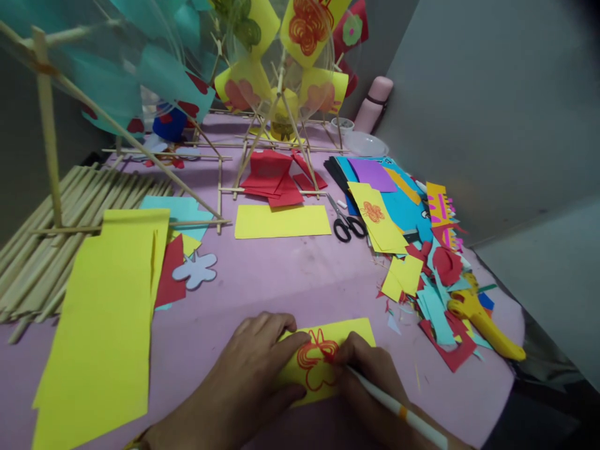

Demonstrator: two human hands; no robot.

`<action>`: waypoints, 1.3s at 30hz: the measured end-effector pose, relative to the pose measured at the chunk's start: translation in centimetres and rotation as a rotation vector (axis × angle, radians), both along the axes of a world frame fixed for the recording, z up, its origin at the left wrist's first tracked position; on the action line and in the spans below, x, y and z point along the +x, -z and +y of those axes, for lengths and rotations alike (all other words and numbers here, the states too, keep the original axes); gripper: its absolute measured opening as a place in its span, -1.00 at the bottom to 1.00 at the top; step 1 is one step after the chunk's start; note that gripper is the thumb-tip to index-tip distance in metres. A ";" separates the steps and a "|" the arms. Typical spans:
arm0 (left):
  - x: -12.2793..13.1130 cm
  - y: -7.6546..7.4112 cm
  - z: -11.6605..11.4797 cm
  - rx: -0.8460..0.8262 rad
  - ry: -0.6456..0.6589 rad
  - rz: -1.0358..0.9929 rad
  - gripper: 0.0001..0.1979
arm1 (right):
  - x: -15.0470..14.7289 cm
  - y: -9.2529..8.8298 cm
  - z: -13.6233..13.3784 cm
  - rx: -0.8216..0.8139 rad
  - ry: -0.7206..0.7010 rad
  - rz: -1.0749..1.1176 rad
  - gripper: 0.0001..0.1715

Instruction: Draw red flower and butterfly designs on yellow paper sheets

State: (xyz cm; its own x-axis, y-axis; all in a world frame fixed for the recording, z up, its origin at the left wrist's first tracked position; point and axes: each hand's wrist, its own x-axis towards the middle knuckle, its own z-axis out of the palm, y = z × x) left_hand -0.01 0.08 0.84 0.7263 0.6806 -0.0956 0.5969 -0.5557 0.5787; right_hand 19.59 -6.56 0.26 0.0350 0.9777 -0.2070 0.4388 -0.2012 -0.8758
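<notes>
A small yellow paper card (356,329) lies on the pink table near me, bearing a red butterfly drawing (315,379) with looped wings and two antennae. My left hand (253,369) rests on the card's left side, fingers spread and pressing it flat. In my right hand (368,375) is a white marker pen (403,410) with an orange band, its red tip touching the drawing at the upper right wing. My right fingers partly cover the butterfly's right side.
Large yellow sheets (103,325) and wooden sticks (51,244) lie left. Black-handled scissors (347,225), a yellow strip (282,222) and red paper (272,175) sit ahead. Paper scraps and a yellow glue gun (487,325) are right. Stick frames with pinwheels (281,94) stand behind.
</notes>
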 end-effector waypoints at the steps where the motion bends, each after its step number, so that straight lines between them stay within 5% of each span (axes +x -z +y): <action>1: 0.0 0.0 0.0 0.006 0.007 0.000 -0.46 | 0.0 0.0 0.0 0.009 -0.010 -0.010 -0.90; 39: 0.3 -0.1 0.2 -0.035 -0.003 0.033 -0.50 | -0.1 -0.2 0.2 0.010 -0.058 -0.113 -0.87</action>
State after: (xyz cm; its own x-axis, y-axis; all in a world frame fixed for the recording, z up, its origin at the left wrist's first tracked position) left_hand 0.24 0.24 0.91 0.7206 0.6784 -0.1432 0.6175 -0.5340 0.5776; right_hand 19.44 -6.38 0.43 0.0007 0.9808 -0.1952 0.5459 -0.1639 -0.8217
